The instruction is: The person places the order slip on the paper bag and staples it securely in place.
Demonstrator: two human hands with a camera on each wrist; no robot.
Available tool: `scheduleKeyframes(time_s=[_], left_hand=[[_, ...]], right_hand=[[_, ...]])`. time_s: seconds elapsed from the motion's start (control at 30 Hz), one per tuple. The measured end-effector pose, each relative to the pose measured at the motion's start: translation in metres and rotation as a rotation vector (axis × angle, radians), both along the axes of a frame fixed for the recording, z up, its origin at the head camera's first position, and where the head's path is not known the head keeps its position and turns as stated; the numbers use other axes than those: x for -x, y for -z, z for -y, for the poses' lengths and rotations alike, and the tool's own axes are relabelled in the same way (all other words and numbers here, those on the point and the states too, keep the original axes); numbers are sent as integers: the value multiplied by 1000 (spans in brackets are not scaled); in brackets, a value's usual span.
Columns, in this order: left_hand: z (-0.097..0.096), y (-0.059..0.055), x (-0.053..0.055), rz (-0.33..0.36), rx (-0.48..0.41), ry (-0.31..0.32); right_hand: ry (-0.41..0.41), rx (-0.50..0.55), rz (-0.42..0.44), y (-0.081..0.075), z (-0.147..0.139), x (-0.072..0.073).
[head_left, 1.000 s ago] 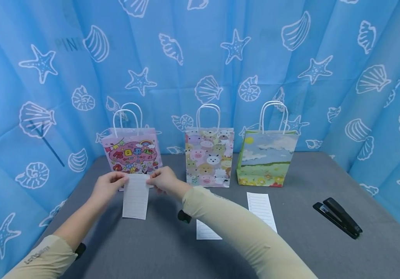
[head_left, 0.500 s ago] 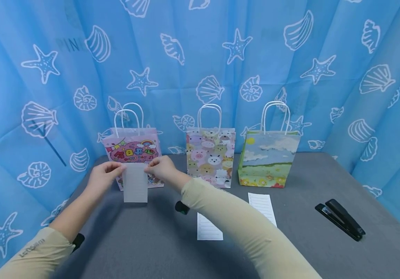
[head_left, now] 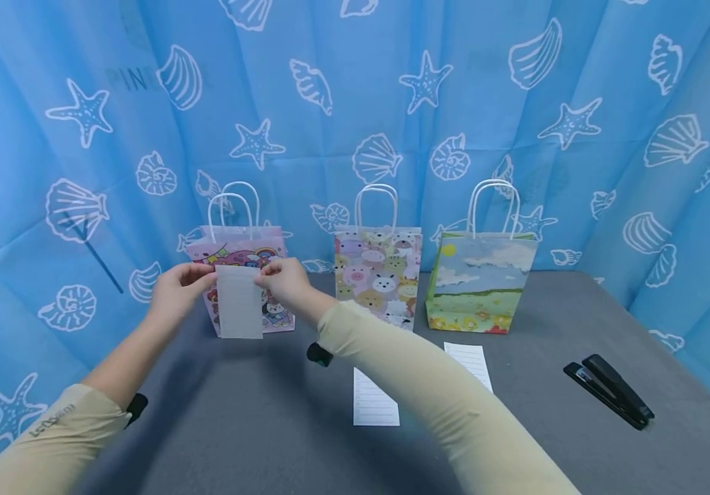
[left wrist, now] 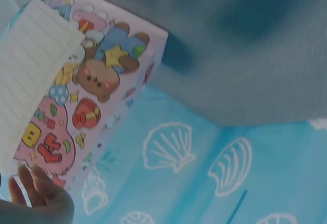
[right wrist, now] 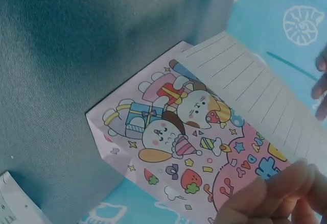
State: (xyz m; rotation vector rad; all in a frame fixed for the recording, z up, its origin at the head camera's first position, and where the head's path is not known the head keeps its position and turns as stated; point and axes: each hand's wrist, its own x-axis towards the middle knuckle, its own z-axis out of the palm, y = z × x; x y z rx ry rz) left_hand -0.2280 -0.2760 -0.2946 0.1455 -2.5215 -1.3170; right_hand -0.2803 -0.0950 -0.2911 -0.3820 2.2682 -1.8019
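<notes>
In the head view a lined paper slip (head_left: 240, 306) hangs upright between both hands, in front of the pink cartoon gift bag (head_left: 277, 313). My left hand (head_left: 178, 292) pinches its upper left corner between thumb and fingers. The upper right corner is pinched by my right hand (head_left: 286, 283). Both wrist views show the slip overlapping the bag's printed front, where a bear (left wrist: 99, 76) and party animals (right wrist: 163, 132) are drawn. The slip covers the middle of that print in the head view.
An animal-print gift bag (head_left: 376, 275) and a landscape gift bag (head_left: 478, 289) stand to the right. Two more lined slips lie on the grey table (head_left: 256, 426), one slip (head_left: 376, 402) partly behind the right sleeve. A black stapler (head_left: 608, 392) lies at the right. A blue shell-print curtain (head_left: 342, 103) hangs behind.
Both hands have raised the slip from low before the pink bag to higher across its front. The bags and stapler stay on the table; the head view has shifted slightly.
</notes>
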Motion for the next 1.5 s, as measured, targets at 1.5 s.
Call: scheduleKeyframes(time_s=[1.5], left_hand=[[29, -60, 91, 113, 509, 326]], right_hand=[[186, -101, -213, -9, 27, 35]])
